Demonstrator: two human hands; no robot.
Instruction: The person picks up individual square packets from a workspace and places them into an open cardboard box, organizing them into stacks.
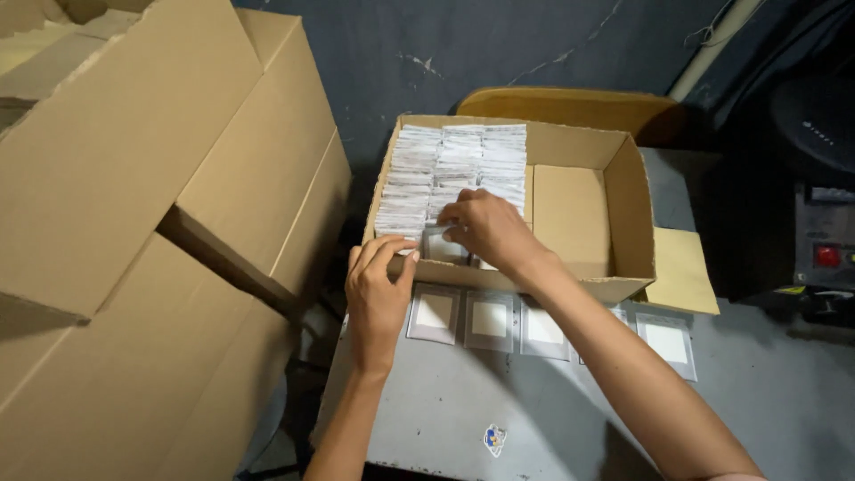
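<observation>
An open cardboard box [623, 169] stands on a grey metal table [499, 401]. Its left part is packed with rows of upright flat clear packets [459, 160] holding white squares; its right part shows bare cardboard. My right hand [485, 227] reaches into the box and its fingers are closed on a clear packet [439, 245] at the near end of the middle row. My left hand [378, 294] rests on the box's near left corner, fingers curled over the rim. In front of the box several flat packets [490, 319] lie side by side on the table.
Large cardboard cartons [160, 223] are stacked close on the left. A loose cardboard flap [681, 267] sticks out at the box's right. A dark machine with a red button [826, 256] stands at the far right. A small sticker [495, 438] sits on the table near me.
</observation>
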